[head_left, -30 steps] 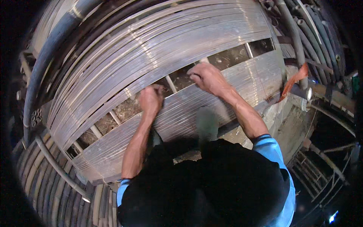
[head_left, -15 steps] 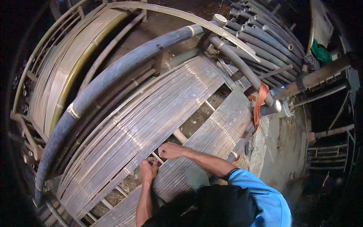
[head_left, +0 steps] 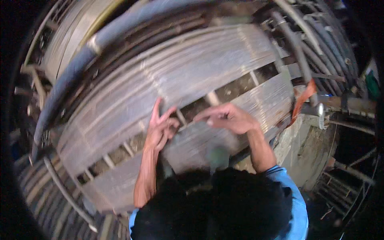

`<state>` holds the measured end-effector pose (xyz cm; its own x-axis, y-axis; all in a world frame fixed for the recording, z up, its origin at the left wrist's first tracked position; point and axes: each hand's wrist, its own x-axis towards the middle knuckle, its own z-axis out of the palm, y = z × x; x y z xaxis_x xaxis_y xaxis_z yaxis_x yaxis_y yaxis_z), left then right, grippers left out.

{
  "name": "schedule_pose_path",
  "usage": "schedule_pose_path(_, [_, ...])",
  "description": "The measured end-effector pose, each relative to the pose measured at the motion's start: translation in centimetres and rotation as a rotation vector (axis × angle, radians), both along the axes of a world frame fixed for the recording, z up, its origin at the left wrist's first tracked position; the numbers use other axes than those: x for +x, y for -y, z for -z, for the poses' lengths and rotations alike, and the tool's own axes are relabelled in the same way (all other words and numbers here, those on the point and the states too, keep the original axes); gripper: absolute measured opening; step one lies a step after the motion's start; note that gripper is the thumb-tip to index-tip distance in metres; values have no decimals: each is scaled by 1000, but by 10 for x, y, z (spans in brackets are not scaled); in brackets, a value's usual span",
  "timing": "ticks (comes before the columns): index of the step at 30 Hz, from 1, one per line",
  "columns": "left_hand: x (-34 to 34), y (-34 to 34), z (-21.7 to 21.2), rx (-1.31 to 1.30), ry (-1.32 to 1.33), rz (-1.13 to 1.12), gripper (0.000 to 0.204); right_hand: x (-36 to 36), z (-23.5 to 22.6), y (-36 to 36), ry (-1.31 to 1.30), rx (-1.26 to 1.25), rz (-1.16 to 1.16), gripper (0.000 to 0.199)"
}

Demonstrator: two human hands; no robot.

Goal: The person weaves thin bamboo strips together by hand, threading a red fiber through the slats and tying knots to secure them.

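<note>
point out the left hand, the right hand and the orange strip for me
Left hand [head_left: 157,131]: head view, on the middle of the hand, below the fingers.
Right hand [head_left: 237,119]: head view, on the middle of the hand.
Orange strip [head_left: 305,97]: head view, near the middle of its length.

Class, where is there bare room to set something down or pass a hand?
Bare: upper slats, between thick pole and gap. A hand might pass between the gap's two rightmost crossbars. Crowded: beside left hand and right hand; stacked poles, upper right.
</note>
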<state>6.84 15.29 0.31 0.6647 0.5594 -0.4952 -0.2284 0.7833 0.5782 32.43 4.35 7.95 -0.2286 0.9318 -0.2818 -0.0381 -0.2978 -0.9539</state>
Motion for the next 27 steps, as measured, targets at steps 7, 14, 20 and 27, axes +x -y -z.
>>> schedule_pose_path(7, [-10, 12, -15, 872, -570, 414, 71, -26, -12, -23, 299, 77, 25, 16])
schedule_pose_path(14, [-144, 13, -38, 1454, -1363, 143, 25, 22, 50, -14, 964, 70, 442, 23])
schedule_pose_path(20, [-349, 62, -90, 760, -1789, -24, 25, 59, 87, -24, 1157, -6, 491, 30])
schedule_pose_path(27, [-578, 212, -192, 246, -1734, -325, 47, 39, 96, -52, 1118, -61, 369, 30])
